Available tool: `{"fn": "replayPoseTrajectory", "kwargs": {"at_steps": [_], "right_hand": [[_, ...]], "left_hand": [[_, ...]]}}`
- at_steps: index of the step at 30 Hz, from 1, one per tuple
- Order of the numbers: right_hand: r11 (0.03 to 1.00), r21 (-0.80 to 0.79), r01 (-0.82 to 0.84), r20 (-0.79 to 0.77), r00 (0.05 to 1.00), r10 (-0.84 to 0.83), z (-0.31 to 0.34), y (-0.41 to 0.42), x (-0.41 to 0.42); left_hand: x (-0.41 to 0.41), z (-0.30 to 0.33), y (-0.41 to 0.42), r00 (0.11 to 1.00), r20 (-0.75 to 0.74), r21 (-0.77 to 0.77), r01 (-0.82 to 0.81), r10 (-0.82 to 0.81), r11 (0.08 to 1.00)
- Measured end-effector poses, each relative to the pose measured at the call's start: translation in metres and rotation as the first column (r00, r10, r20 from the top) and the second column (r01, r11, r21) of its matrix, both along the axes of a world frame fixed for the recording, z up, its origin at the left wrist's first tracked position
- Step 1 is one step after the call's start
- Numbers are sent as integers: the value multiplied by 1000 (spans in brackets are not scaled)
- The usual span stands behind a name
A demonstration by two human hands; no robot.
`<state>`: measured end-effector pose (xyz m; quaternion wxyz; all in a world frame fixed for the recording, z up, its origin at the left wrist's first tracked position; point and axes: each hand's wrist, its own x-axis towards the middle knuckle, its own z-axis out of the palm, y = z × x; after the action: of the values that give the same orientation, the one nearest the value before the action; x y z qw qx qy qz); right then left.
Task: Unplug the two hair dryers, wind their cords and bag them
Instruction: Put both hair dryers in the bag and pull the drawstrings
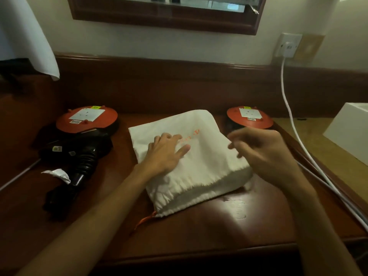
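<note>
A white drawstring bag with orange lettering lies in the middle of the dark wooden desk, its gathered mouth toward me and an orange cord end trailing out at the lower left. My left hand rests flat on top of the bag with fingers spread. Just above the bag's right edge hovers my right hand, fingers loosely curled and holding nothing. A black hair dryer lies on the desk to the left, its handle toward me with a white tag on it.
Two orange round socket reels sit at the back, the left reel and the right reel. A white plug sits in the wall socket; its white cable runs down the right side. A white box stands far right.
</note>
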<state>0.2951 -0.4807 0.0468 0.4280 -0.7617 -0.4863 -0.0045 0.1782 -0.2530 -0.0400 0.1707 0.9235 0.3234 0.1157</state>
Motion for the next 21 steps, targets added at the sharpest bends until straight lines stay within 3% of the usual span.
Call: {"fn": "replayPoseTrajectory", "kwargs": {"at_steps": [2,5,9,21], "right_hand": [[998,-34,50,88,995,-47,-6,40,11],[966,-258,29,213,977,27,-21,95,17],[841,-531,105,511,831,219,-56,132,28],[583,-698,416,680,641,356,-83,145,39]], "left_hand": [[-2,-27,-3,999,-53,-1,-6,6,1000],[-4,-48,0,990,-141,35,14,-9,999],[-4,-50,5,983,-180,47,31,-23,998],[-1,-52,15,970,-234,97,86,-61,992]]}}
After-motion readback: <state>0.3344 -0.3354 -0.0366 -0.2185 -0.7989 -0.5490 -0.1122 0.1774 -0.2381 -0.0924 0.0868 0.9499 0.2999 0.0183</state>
